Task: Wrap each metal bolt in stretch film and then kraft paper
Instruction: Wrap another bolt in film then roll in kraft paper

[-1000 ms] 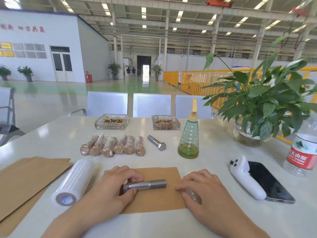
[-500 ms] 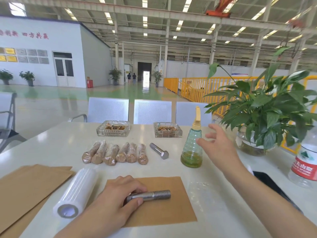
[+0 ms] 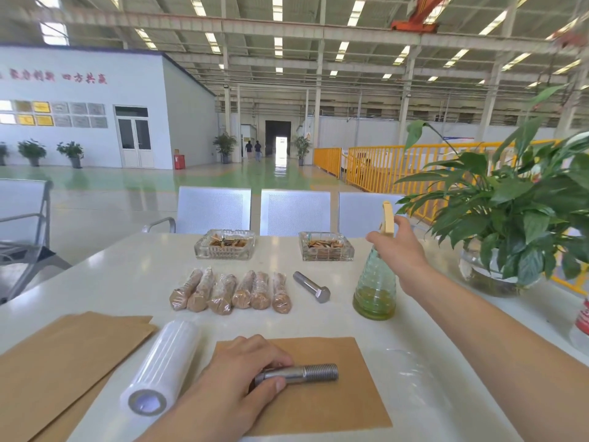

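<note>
My left hand grips the head end of a metal bolt lying on a kraft paper sheet near the table's front. My right hand reaches out and closes round the neck of a green spray bottle. A roll of stretch film lies left of the sheet. A loose piece of clear film lies right of the sheet. Several wrapped bolts sit in a row farther back, with one bare bolt beside them.
A stack of kraft paper lies at the front left. Two glass ashtrays stand at the back. A potted plant and a water bottle are on the right. Chairs line the far edge.
My right hand left the table beside the bolt, rose and reached forward to the spray bottle. The view tilted up, so the phone and white controller dropped out of sight. My left hand stayed.
</note>
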